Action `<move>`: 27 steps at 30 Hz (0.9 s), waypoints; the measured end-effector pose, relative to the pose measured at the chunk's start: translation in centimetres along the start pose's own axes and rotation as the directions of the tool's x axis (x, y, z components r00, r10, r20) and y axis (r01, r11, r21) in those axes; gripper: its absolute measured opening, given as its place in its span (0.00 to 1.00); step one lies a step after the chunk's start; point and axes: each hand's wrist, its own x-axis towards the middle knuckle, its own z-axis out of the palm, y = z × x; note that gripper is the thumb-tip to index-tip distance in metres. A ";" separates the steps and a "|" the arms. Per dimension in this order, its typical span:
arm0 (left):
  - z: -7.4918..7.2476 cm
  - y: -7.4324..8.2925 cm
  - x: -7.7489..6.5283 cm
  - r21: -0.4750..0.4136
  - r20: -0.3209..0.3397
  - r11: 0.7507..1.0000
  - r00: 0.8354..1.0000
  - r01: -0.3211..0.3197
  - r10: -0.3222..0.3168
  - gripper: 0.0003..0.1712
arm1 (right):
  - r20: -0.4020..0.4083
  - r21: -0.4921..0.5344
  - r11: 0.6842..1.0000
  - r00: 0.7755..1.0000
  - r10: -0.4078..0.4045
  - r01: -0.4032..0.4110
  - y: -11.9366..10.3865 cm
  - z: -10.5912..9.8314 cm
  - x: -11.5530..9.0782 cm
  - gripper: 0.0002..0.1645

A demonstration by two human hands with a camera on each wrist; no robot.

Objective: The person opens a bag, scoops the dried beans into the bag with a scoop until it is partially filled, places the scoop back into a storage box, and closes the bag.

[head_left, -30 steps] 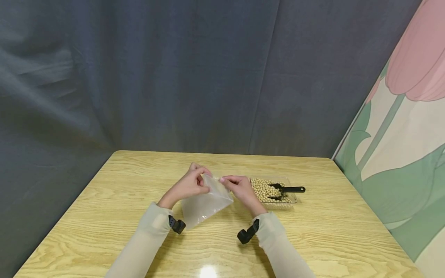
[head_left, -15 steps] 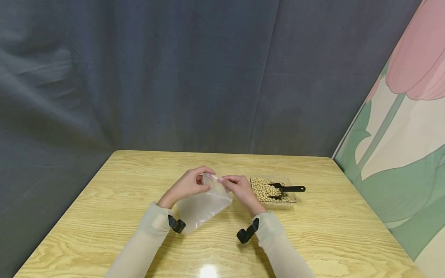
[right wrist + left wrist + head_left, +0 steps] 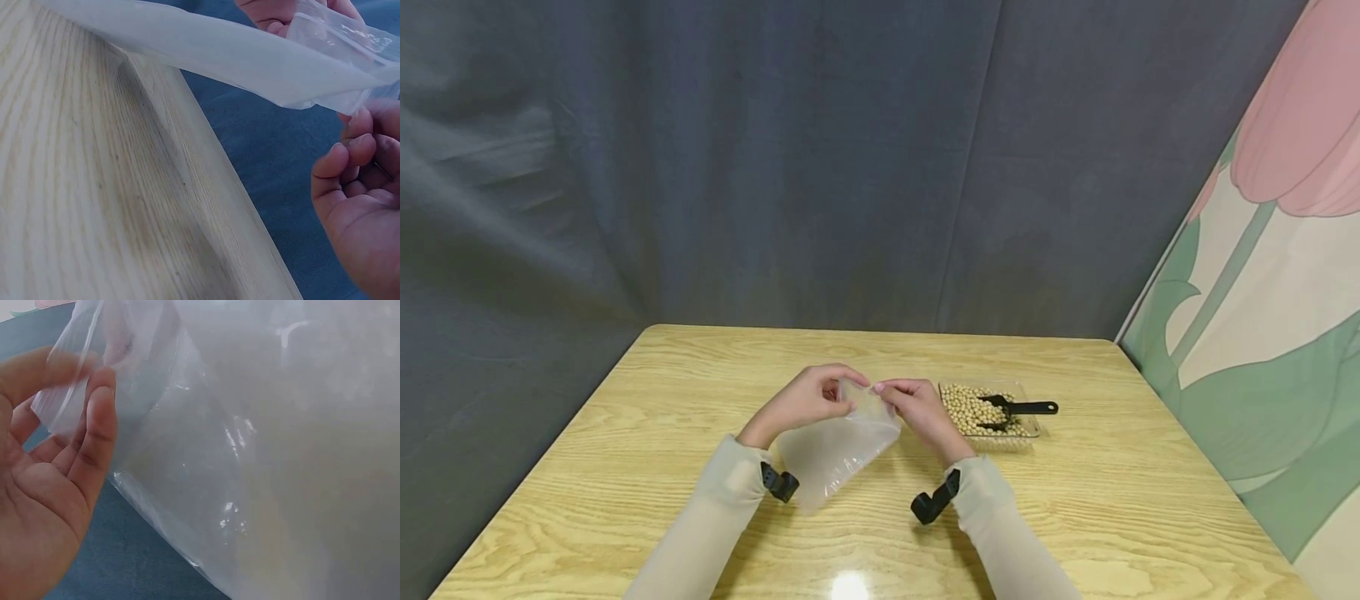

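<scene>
Translucent plastic bag slanted over pale wood-grain table. Left hand pinched bag's upper edge at eleven o'clock; right hand pinched it at two. Clear rectangular tub of round yellowish beans stood at bag's three o'clock, black scoop in beans.

Place: a spot arranged for recording, I believe; which kind of room, I cannot tell.
Curtain: dark blue-grey, hanging behind the far edge of my table and along its left edge.
Tulip wall: pink and green, beside the far right corner.
Wrist cameras: I wear two, black.
</scene>
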 end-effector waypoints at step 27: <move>-0.7 0.0 -0.3 -0.015 0.099 1.000 0.995 0.008 -0.006 0.20 | 0.168 -0.152 0.987 0.986 -0.019 0.045 -0.7 -1.2 -0.7 0.17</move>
